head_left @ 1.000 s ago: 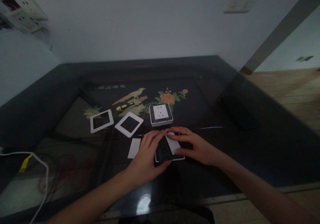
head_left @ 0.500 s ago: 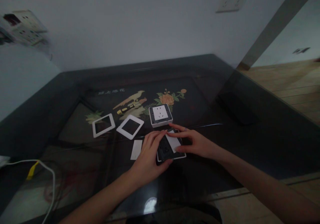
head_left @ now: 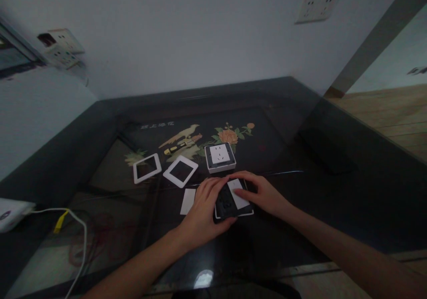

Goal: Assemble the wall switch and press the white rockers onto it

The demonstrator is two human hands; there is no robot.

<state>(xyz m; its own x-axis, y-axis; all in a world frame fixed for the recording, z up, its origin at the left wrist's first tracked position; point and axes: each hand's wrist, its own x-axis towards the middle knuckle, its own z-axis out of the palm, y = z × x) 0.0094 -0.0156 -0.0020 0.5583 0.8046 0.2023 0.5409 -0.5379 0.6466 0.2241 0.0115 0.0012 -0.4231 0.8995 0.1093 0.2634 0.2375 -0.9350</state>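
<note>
My left hand [head_left: 203, 208] is closed around the left side of a wall socket box [head_left: 227, 203], thumb at its near edge and fingers at its far edge. The box has a white rim and a black inner frame. A narrow white panel [head_left: 239, 194] lies over the frame's right half, and the thumb of my right hand [head_left: 260, 191] presses on it while its fingers curl round the far edge. Part of a loose white plate [head_left: 187, 201] shows beside my left hand. Just beyond the hands sits a second socket box [head_left: 220, 157], its socket face showing.
Two white cover frames [head_left: 180, 171] lie to the left on the dark, glossy table [head_left: 287, 121]. Behind them rests a yellow-and-black tool [head_left: 174, 149], perhaps a screwdriver. A white cable [head_left: 84, 241] runs along the left. Wall sockets [head_left: 316, 9] are mounted above the table.
The whole view has shifted, so things appear slightly further right and lower. My right thumb has moved up the white panel, which now lies flatter on the black frame. My left hand keeps its hold.
</note>
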